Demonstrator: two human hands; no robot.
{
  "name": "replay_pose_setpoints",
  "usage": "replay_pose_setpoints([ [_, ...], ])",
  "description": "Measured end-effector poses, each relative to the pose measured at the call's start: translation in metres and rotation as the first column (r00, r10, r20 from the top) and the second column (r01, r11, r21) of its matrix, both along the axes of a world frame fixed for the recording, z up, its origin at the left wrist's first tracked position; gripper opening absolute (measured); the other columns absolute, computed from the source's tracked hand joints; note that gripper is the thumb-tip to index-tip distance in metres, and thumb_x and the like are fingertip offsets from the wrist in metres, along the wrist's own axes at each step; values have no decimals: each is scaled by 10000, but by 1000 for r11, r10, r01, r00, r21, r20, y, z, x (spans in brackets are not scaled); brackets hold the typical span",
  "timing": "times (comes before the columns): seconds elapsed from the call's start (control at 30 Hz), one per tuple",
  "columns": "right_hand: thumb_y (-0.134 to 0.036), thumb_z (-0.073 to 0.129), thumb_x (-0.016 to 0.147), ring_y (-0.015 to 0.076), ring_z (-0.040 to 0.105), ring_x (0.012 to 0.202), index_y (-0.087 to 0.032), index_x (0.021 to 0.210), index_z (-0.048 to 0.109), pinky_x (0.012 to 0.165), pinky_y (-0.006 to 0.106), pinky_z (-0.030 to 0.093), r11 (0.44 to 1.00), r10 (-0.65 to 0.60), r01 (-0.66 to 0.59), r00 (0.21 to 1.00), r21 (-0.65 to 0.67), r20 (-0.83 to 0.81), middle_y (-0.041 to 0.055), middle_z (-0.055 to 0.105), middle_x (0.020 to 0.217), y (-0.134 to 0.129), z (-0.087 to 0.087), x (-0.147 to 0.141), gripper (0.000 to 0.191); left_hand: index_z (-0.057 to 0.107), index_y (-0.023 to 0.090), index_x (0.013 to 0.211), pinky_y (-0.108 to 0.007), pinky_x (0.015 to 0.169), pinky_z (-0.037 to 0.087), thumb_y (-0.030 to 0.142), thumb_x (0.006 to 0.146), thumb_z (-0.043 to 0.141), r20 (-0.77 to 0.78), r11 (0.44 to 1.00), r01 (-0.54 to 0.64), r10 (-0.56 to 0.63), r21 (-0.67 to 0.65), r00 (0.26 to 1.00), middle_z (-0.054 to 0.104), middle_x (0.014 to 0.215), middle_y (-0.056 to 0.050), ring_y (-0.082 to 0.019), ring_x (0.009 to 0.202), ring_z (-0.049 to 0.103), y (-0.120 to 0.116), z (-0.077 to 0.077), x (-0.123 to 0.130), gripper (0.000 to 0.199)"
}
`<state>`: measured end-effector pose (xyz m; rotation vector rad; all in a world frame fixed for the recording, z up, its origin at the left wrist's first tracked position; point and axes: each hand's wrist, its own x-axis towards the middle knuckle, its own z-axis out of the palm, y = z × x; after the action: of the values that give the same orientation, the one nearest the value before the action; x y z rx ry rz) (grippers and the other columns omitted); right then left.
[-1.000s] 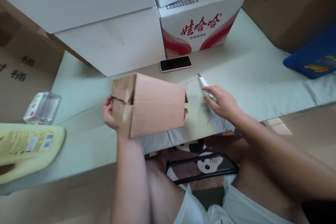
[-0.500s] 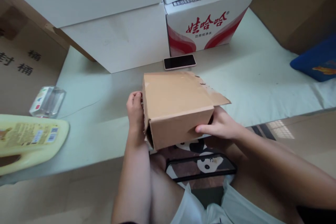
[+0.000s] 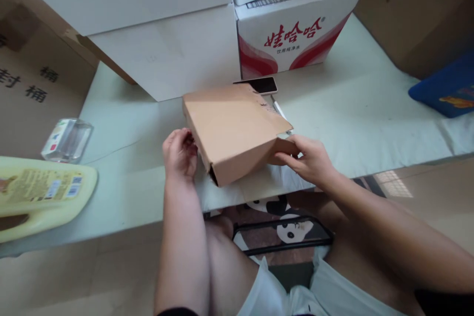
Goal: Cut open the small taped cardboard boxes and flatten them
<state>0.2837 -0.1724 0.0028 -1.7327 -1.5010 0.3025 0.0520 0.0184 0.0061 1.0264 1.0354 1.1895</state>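
Chg. vs. 0.5 s ago: brown box point(image 3: 237, 123) is shifted back & to L, away from surface point(image 3: 355, 108) front edge; its rear corner now covers part of phone point(image 3: 265, 86); white tool point(image 3: 279, 108), hidden then, shows just beyond box R end, lying on surface nr. phone.

L hand point(image 3: 179, 153) is moved out to L; fingers are curled at box L end, grip state & contact: cannot tell. R hand point(image 3: 309, 158) is moved from box front face to R end; thumb & fingers are narrowed on flap point(image 3: 283, 147), pinching it.

Box loc.: between both hands, top face up, slightly skewed; resting on surface or held just above, cannot tell which.

Qty. in view: brown box, 1; phone, 1; white tool, 1; clear container point(image 3: 77, 140), 1, far L; yellow bottle point(image 3: 48, 190), 1, lying nr. container; white cartons point(image 3: 174, 54), 4, stacked at rear, 1 w/ red print; blue pkg. point(image 3: 444, 84), 1, far R.
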Motion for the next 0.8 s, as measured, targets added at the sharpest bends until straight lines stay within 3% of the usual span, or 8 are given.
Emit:
replay_pose_setpoints([
  [0.1, -325, 627, 886, 170, 578, 657, -219, 813, 625, 612, 300, 461, 999, 44, -44, 999, 12, 7, 27, 636, 734, 1, -3, -1, 129, 474, 218, 746, -212, 546, 483, 283, 651, 780, 37, 990, -11, 17, -138, 999, 571, 674, 40, -95, 587, 596, -3, 4, -4, 327],
  [0.27, -306, 589, 912, 180, 603, 702, -222, 824, 646, 630, 303, 470, 997, 77, -77, 995, -1, 55, 47, 644, 792, 1, -12, -2, 134, 526, 238, 892, -274, 554, 514, 437, 647, 841, -18, 949, 67, -77, -308, 997, 650, 785, -27, -166, 671, 653, -9, 3, 0, 446],
  [0.47, -321, 585, 919, 201, 623, 731, -228, 857, 660, 637, 319, 470, 995, 90, -86, 988, -42, 127, 63, 671, 823, 1, -18, -2, 135, 577, 210, 894, -388, 663, 574, 430, 516, 930, -35, 959, 80, -93, -270, 995, 694, 820, -81, -261, 801, 698, -4, -4, 3, 563],
  [0.6, -331, 585, 913, 208, 630, 742, -224, 875, 678, 653, 330, 486, 996, 72, -68, 993, -52, 93, 71, 678, 840, 2, -18, -3, 147, 611, 202, 859, -426, 702, 594, 473, 517, 908, -35, 957, 123, -137, -264, 990, 725, 870, -115, -308, 877, 714, -8, 3, 0, 528],
  [0.7, -312, 593, 891, 209, 632, 733, -217, 905, 685, 666, 338, 499, 999, 6, -4, 997, -37, 71, 64, 679, 818, 3, -16, -4, 133, 630, 217, 938, -414, 743, 593, 550, 608, 797, 91, 952, 250, -237, -176, 967, 720, 1031, -125, -323, 1027, 694, -15, 16, -6, 498],
  [0.8, -287, 587, 864, 226, 666, 790, -216, 956, 684, 730, 367, 531, 998, -63, 63, 998, 2, 28, 72, 714, 869, 5, -14, -4, 151, 642, 230, 1034, -401, 739, 581, 599, 644, 729, 164, 894, 433, -412, -120, 896, 689, 1093, -129, -337, 1110, 659, -23, 27, -12, 544],
])
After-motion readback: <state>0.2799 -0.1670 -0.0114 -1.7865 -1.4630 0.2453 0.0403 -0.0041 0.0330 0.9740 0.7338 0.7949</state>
